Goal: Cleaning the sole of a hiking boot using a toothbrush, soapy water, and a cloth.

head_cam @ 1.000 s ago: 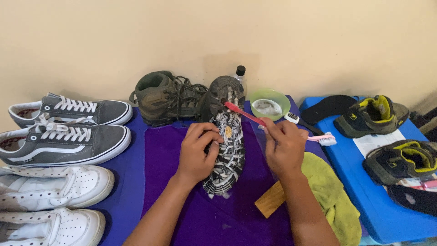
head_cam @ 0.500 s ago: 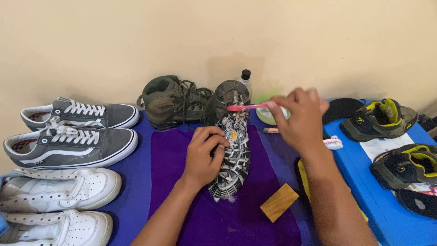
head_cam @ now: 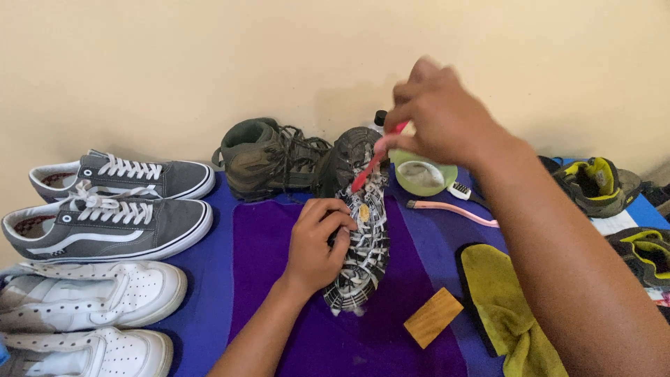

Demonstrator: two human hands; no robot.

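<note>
Purple cloth (head_cam: 293, 349) covers the table, where the left hand (head_cam: 317, 241) grips a boot (head_cam: 359, 230) lying sole up. Farther back, the right hand (head_cam: 440, 115) pinches a red toothbrush (head_cam: 366, 167), bristles on the sole, beside a green bowl (head_cam: 422, 174) holding whitish foam.

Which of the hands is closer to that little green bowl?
Right. The right hand hovers just above the green bowl, holding a red toothbrush; the left hand grips the boot sole.
</note>
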